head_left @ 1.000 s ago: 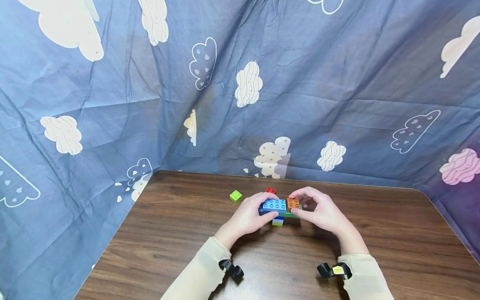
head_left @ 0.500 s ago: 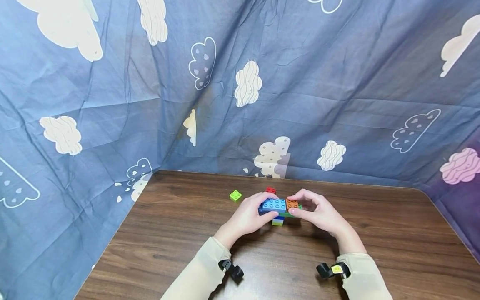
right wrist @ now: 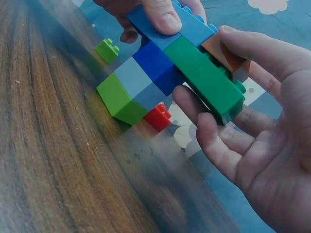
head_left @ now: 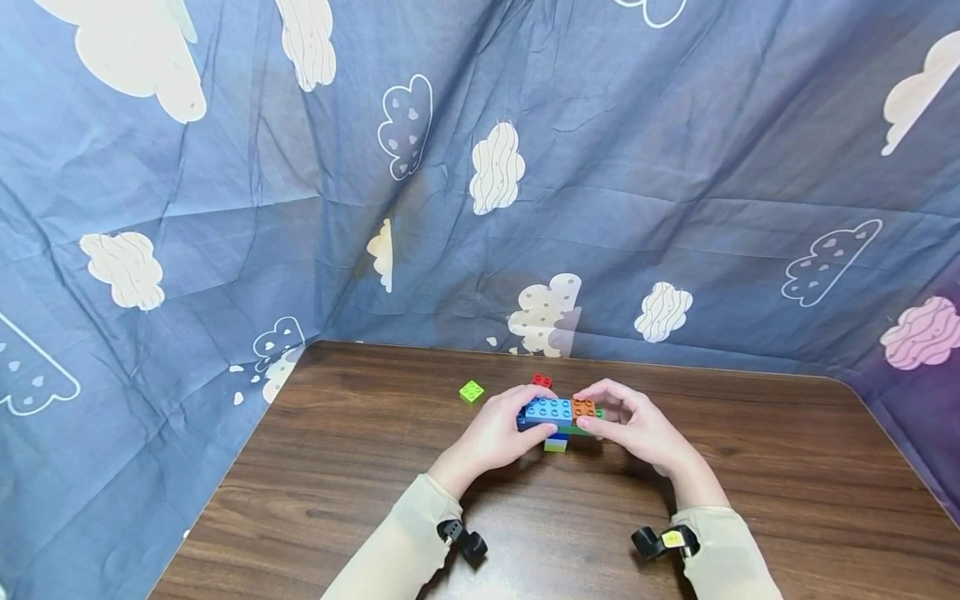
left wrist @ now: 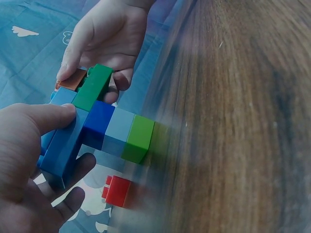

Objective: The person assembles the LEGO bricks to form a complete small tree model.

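A toy-brick structure stands between the hands. Its column has a lime brick [left wrist: 139,139] at the bottom, then a pale blue brick [right wrist: 139,81] and a dark blue brick [right wrist: 159,67]. Across the column lie a long blue brick [left wrist: 63,150] and a long green brick [right wrist: 204,75], end to end. On top sit a light blue brick [head_left: 549,410] and an orange brick [head_left: 583,407], side by side. My left hand [head_left: 498,429] grips the blue bricks at the left end. With thumb and fingers, my right hand [head_left: 641,425] pinches the orange brick above the green one.
On the wooden table [head_left: 360,467], a loose lime brick [head_left: 471,391] lies left of the structure. A red brick [head_left: 542,380] is just behind it. A blue cloud-patterned cloth [head_left: 450,250] hangs along the table's back edge.
My right hand has shifted slightly left with the orange brick, which now sits against the light blue brick. A green stud shows at its right. The left hand has stayed in place.
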`<state>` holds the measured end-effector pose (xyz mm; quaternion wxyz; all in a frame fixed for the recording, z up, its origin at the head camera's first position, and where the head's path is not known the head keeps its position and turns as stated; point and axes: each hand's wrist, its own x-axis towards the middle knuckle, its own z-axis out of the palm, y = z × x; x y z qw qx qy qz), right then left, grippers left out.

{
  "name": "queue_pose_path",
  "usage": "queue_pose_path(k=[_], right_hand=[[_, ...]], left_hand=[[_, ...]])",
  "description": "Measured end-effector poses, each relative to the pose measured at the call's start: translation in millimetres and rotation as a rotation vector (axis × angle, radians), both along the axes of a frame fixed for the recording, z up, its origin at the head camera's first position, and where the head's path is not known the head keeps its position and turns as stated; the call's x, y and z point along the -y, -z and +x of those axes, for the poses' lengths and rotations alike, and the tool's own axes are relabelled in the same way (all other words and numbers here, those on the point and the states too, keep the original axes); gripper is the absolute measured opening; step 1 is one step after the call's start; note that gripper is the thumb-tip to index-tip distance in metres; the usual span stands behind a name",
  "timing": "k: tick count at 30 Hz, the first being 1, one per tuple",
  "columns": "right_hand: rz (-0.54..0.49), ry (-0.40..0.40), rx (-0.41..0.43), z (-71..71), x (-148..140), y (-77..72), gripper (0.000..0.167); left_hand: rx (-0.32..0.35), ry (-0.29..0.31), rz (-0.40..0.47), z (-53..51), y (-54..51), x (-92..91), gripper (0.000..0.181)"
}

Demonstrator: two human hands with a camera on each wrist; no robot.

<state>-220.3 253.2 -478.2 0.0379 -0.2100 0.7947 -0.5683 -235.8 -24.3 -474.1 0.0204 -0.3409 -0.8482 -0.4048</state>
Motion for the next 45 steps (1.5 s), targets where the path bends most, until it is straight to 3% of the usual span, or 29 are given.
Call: queue_pose_path(k=[14,25,34,45], right_hand=[[0.005,0.029,0.026,0.6,1.1,1.2,0.032],[-0.025,-0.017,-0.072,0.9,1.6,3.3,0.028],[-0.069,-0.088,-0.061,0.3,1.1,2.0,0.029],[-0.068,-0.077,-0.019,0.0,-1.0,3.3,0.03]], left_hand=[[0.011,0.002,0.004,0.8,-0.9,-0.1,0.037],[-0.003,0.008,-0.009,0.3,-0.5,-0.6,0.038],[-0.012,0.011,-0.007,-0.4,2.1,-0.1,0.038],[-0.006,0.02,0.003,-1.2,3.3,-0.8,0.037]])
